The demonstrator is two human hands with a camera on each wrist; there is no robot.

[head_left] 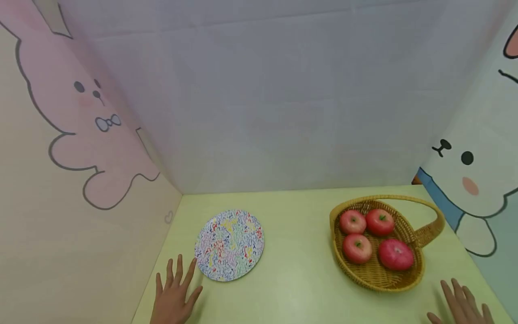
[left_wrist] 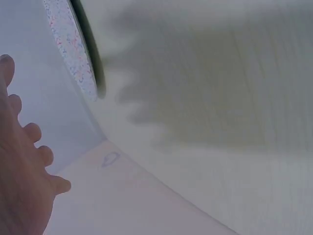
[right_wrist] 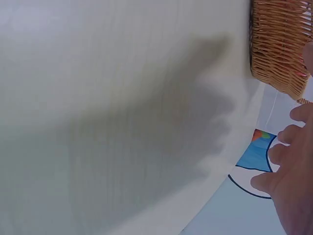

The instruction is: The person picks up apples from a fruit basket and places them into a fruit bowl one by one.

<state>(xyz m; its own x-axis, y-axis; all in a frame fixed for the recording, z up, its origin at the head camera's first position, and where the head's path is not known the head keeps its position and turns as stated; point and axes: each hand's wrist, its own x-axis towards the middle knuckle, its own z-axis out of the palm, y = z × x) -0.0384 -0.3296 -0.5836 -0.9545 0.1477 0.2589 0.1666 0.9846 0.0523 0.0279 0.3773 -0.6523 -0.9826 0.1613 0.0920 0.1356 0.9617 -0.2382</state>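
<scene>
Our left hand (head_left: pixel 171 299) and right hand (head_left: pixel 464 309) empty, fingers spread; basket (head_left: pixel 372 275) lies ahead-left of our right, the nearer.

Woven wicker basket (head_left: pixel 371 273) (rough); 3 glossy apples (head_left: pixel 358 248).

The head view is set above and behind the left grip (head_left: pixel 171 299) and right grip (head_left: pixel 465 310), facing forward and down over the desk (head_left: pixel 295 270); it is the farthest. The left wrist view sits close beneath the left grip, rolled sideways, facing forward across the desk. The right wrist view sits likewise at the right grip, rolled the opposite way. Head and left wrist views share the disc (head_left: pixel 229 245) ahead of the left grip; head and right wrist views share the basket (head_left: pixel 376 274) ahead of the right grip.
</scene>
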